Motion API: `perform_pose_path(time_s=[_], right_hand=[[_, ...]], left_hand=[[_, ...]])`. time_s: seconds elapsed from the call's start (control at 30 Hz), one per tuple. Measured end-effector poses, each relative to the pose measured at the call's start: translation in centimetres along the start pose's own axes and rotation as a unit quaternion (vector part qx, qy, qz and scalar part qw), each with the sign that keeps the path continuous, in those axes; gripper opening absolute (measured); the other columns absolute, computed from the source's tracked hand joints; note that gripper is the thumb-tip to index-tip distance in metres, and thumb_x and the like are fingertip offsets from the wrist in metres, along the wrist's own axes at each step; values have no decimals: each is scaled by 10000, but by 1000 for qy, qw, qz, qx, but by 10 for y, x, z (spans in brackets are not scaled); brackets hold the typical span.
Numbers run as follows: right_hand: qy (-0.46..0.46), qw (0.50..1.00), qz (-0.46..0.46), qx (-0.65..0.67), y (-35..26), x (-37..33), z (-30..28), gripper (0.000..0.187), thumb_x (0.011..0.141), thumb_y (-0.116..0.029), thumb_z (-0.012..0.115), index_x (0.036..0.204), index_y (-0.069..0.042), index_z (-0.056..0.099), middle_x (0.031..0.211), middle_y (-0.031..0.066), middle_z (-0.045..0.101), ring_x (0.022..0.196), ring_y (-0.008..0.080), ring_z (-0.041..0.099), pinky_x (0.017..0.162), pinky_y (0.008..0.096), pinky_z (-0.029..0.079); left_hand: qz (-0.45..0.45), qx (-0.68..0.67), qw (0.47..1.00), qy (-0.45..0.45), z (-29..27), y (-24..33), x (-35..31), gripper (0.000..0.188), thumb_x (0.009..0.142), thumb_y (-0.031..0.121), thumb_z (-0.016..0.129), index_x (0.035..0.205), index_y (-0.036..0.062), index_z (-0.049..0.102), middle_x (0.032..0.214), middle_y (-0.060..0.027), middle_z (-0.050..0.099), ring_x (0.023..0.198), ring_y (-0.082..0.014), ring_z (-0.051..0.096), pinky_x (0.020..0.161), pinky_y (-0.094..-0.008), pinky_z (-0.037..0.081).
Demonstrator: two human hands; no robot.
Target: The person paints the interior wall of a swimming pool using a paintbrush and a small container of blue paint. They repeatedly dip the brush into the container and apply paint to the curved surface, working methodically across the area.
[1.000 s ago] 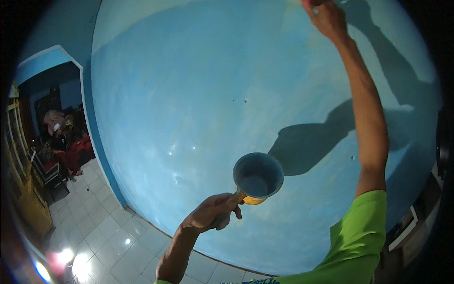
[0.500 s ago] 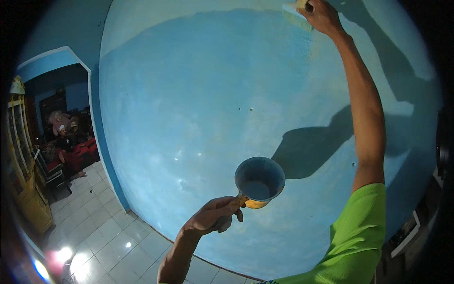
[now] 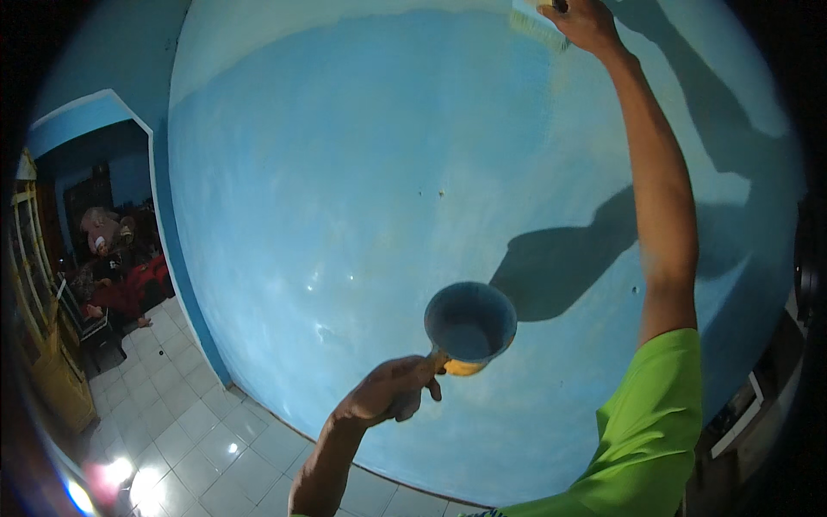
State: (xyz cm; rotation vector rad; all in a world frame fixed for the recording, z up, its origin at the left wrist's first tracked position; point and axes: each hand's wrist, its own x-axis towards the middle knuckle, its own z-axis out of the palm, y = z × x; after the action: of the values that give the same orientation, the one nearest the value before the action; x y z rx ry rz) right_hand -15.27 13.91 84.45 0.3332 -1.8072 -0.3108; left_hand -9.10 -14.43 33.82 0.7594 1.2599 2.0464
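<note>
One paint cup (image 3: 469, 325), fingers of the left hand (image 3: 389, 389) wrapped tight round its handle. One brush (image 3: 541, 26) up top, right hand (image 3: 588, 21) gripping it, bristles against the blue wall (image 3: 345, 172).

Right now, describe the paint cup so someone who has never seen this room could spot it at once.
Start at the big blue wall that fills most of the view. In front of its lower middle, the left hand holds up a small round cup by a yellowish handle. It is coated in blue paint inside, and it is the only container near the wall; the right hand is far above it.
</note>
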Motion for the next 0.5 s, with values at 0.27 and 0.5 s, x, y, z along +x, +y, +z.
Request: perform_pose_path(time_s=[0.27, 0.5], right_hand=[[107, 930, -347, -65, -33, -159, 100, 245, 928, -228, 725, 1118, -76, 694, 948, 107, 707, 855, 254, 694, 781, 384, 585], [-146, 981, 13, 124, 35, -112, 45, 334, 964, -334, 717, 1088, -23, 721, 929, 93, 756, 784, 195, 726, 687, 353, 591]], left_hand=[[1, -14, 1000, 27, 1, -7, -5, 388, 1088, 260, 524, 1276, -78, 552, 949, -126, 657, 428, -59, 450, 373, -227, 360], [22, -19, 999, -29, -5, -11, 8, 421, 1051, 287, 603, 1268, -71, 560, 923, -148, 673, 448, -56, 490, 378, -217, 384]])
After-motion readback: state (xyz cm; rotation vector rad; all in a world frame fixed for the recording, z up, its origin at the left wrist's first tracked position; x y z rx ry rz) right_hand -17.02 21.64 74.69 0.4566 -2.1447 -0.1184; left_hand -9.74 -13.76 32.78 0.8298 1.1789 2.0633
